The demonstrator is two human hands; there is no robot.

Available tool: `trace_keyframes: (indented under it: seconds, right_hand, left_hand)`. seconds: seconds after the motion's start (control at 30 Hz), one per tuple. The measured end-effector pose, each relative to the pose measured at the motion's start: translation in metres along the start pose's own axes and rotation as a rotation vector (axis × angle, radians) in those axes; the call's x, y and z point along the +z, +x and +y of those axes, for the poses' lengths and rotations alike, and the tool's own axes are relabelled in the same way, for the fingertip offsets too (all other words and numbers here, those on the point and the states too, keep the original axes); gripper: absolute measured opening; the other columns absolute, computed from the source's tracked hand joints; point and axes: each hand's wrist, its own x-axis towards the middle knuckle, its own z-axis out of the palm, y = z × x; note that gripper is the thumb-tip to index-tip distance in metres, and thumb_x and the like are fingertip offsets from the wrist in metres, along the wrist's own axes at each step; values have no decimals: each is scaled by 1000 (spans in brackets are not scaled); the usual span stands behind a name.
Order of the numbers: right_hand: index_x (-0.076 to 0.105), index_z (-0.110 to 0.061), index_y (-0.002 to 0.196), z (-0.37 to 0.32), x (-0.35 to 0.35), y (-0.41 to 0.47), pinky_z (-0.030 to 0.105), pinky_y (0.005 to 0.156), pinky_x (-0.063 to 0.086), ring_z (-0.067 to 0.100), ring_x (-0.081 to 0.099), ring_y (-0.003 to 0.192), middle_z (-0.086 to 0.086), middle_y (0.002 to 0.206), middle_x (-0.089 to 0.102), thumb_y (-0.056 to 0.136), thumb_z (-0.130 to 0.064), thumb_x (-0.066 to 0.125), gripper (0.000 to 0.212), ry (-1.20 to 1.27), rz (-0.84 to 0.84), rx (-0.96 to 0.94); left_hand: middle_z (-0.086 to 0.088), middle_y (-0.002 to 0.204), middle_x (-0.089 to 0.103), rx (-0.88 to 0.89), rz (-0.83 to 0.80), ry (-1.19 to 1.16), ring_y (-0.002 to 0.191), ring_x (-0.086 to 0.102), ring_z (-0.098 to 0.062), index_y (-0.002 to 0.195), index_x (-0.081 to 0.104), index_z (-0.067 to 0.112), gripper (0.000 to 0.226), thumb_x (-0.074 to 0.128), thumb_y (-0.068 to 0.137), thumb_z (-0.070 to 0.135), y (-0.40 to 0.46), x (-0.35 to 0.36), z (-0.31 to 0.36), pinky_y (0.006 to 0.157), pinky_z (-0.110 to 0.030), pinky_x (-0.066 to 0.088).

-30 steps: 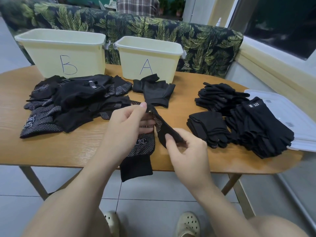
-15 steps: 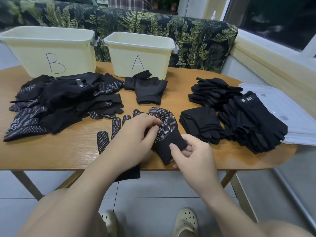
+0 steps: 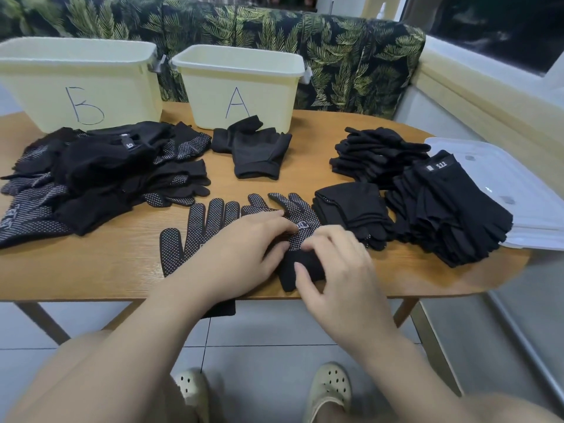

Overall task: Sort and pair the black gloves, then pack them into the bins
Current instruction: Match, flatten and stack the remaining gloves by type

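Dotted gloves now flat at bench near edge, no longer lifted as second ago. My left hand presses second glove with straight fingers; right hand pinches its cuff. Pair aligning; I judge bin B next.

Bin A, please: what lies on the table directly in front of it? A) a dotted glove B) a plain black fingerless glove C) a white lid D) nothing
B: a plain black fingerless glove lies just before bin A, its cuff toward the camera.
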Motion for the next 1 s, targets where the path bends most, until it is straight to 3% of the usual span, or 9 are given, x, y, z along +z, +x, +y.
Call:
trace_keyframes:
  seconds: [0.1, 0.23, 0.43, 0.53, 0.6, 0.67, 0.8, 1.0]
  right_hand:
    - [66, -18, 103, 5, 7, -1, 36, 90, 46, 13, 56, 107, -9, 112, 61, 92, -25, 57, 15, 41, -117, -31]
    - [66, -19, 102, 11, 5, 0, 31, 91, 43, 12, 55, 107, -11, 110, 61, 92, -26, 56, 16, 45, -136, -20]
    - [68, -21, 99, 17, 1, 3, 31, 94, 40, 11, 55, 105, -12, 107, 59, 89, -30, 57, 18, 39, -159, -45]
    - [69, -21, 110, 18, -2, 10, 19, 104, 31, 10, 51, 120, -11, 122, 58, 88, -28, 59, 25, 66, -224, -60]
    - [68, -21, 120, 17, -3, 16, 18, 111, 28, 7, 46, 131, -11, 135, 56, 89, -25, 58, 32, 88, -273, -65]
    - [67, -19, 126, 14, -2, 20, 26, 113, 35, 7, 45, 135, -9, 142, 55, 95, -21, 56, 33, 104, -290, -72]
    - [69, -15, 122, 10, 3, 28, 28, 110, 40, 9, 50, 131, -5, 138, 60, 100, -16, 52, 29, 102, -260, -82]
    - [68, -9, 129, 13, 8, 62, 9, 113, 19, 15, 47, 136, 3, 142, 61, 100, -5, 51, 34, 27, -307, -101]
  left_hand:
    - [2, 136, 62, 23, -2, 6, 143, 40, -12, 130, 65, 18, 31, 59, 100, 20, -3, -1, -1, 114, -11, 18]
    - [7, 132, 58, -14, 57, 23, 129, 47, -10, 128, 66, 20, 32, 58, 99, 29, -23, -13, -12, 112, -20, 30]
    - [15, 146, 49, -151, -12, 87, 137, 39, -4, 139, 60, 27, 40, 56, 101, 38, -52, -25, -31, 114, -21, 30]
    - [14, 142, 53, -171, 6, 131, 133, 45, -8, 135, 63, 26, 37, 55, 100, 39, -61, -28, -33, 112, -34, 40]
    - [12, 139, 55, -185, 25, 148, 130, 47, -10, 133, 63, 25, 36, 56, 100, 38, -62, -30, -32, 110, -34, 42]
    - [11, 141, 54, -171, 32, 152, 132, 46, -10, 136, 61, 24, 39, 53, 101, 38, -60, -31, -30, 112, -31, 38]
    - [5, 156, 46, -80, 3, 140, 144, 38, -12, 146, 54, 22, 45, 45, 105, 40, -44, -30, -22, 119, -23, 24]
    - [-1, 160, 41, 8, -94, 192, 149, 34, -18, 152, 47, 18, 54, 35, 106, 44, -31, -20, -11, 120, -21, 14]
